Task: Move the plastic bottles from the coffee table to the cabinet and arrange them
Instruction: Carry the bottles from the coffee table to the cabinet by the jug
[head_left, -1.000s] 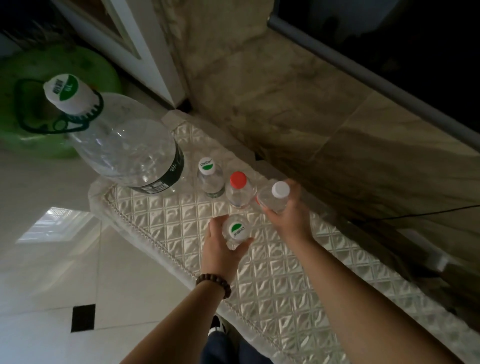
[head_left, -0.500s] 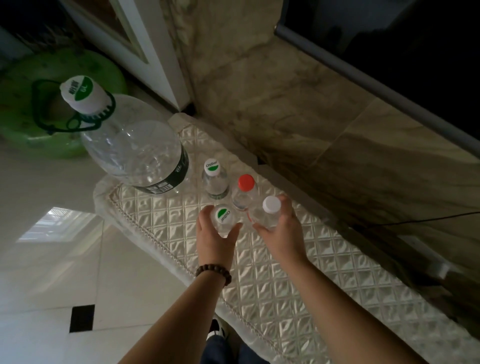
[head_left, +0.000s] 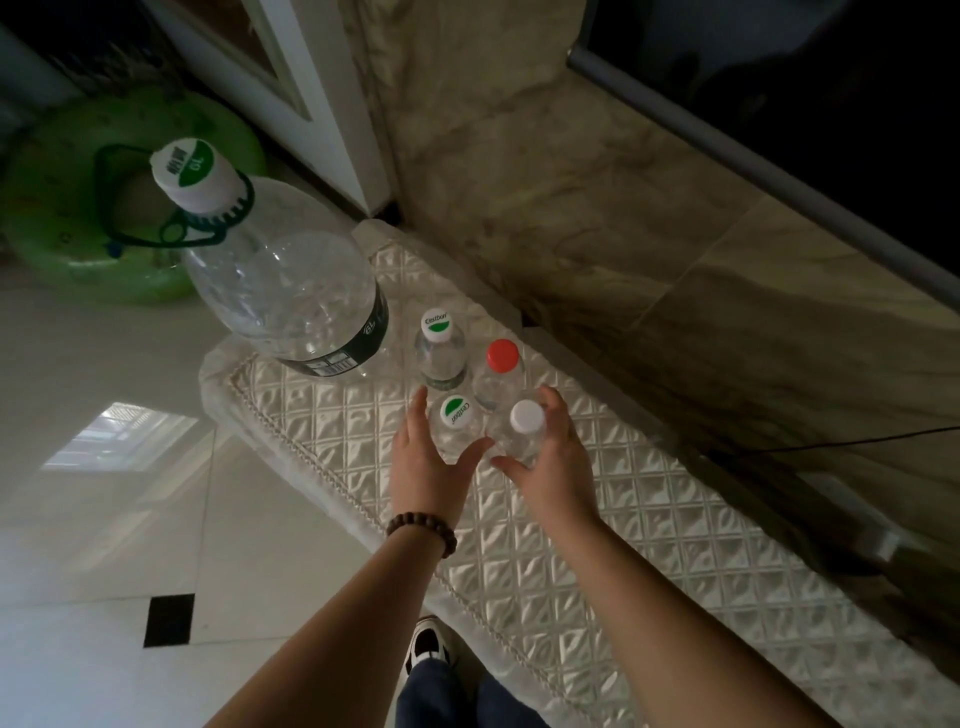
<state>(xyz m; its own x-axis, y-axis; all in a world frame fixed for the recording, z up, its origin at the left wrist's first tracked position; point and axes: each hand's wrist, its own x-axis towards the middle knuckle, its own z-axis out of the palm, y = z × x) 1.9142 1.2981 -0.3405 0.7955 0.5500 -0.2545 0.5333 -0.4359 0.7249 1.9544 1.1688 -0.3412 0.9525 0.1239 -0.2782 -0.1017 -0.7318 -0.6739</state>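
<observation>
**Two hands set small bottles into a cluster on a quilted cabinet top**

At far left a green inflatable ring (head_left: 62, 208) lies on the pale floor. Next to it, on the left end of the cabinet (head_left: 649, 545), which is covered in quilted cream cloth, stands a large clear water jug (head_left: 291, 291) with a white and green cap. Just right of the jug is a small green-capped bottle (head_left: 439, 345), with a red-capped bottle (head_left: 500, 376) just beside it.

Nearer the viewer, the left hand (head_left: 428, 467), a bead bracelet (head_left: 423, 530) on its wrist, curls fingers and thumb round a second green-capped bottle (head_left: 456, 423). The right hand (head_left: 550, 462) likewise wraps round a white-capped bottle (head_left: 522, 431). Both held bottles stand upright, close against the other two.

The work appears nearly finished: five bottles are on the cabinet. The coffee table is out of view, so whether more remain cannot be told.
</observation>
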